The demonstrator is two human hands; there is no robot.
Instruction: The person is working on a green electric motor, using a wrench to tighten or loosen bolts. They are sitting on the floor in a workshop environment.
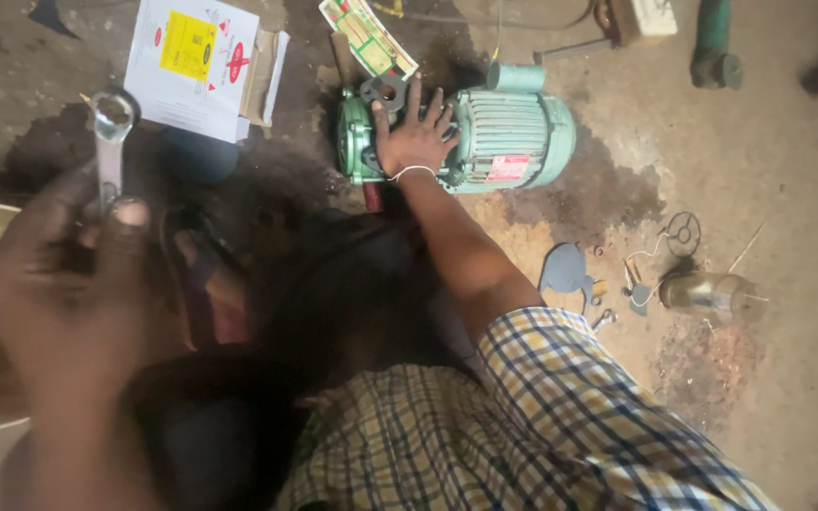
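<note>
Motor (508, 132) — one green electric motor lying on its side on the stained floor (769, 161), upper centre of the head view. Right hand (416, 135) is spread flat on its end housing, fingers open, gripping nothing, next to one loose dark gasket or flange plate (383, 92) at the end face. Left hand (68, 274), close to the camera and blurred, is clenched around one ring spanner (109, 142), ring end up. Progress, as I judge it: the end looks partly opened up and nothing is refitted; the spanner is off any bolt. Count of the rest: one white carton (196, 61), one printed leaflet (368, 36), one clear jar (707, 293) on its side, one flat grey gasket (563, 270), one small fan guard (683, 233), a few small loose bits near the gasket — too small to count.
</note>
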